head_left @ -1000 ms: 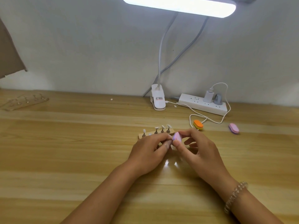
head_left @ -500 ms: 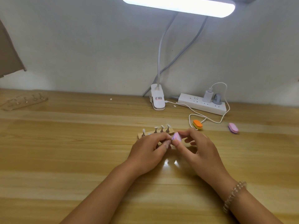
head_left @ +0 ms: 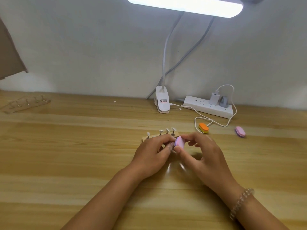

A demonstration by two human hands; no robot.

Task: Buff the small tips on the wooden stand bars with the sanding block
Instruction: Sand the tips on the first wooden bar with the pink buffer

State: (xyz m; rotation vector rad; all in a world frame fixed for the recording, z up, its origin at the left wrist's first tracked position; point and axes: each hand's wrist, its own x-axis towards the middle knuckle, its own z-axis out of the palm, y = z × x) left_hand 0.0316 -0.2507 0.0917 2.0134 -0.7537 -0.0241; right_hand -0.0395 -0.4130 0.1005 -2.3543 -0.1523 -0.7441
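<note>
- The wooden stand bar (head_left: 154, 135) lies mid-table (head_left: 66, 163), with small tips (head_left: 167, 130) in a row on it.
- Just before it, the left hand (head_left: 152, 155) and right hand (head_left: 204, 155) meet — the sanding block (head_left: 179, 142) is between them, pinched by the right.
- To the right lie a near spare block (head_left: 203, 127) and a far spare block (head_left: 240, 131).
- Behind those is the power strip (head_left: 207, 107) — the lamp clip (head_left: 162, 103) is at its left.
- At the far left back is a second stand (head_left: 25, 104).

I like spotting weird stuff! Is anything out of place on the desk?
A tiny white speck lies loose on the table left of the lamp clip, another right of it, far from the wooden stand. Too small to tell what they are.
</note>
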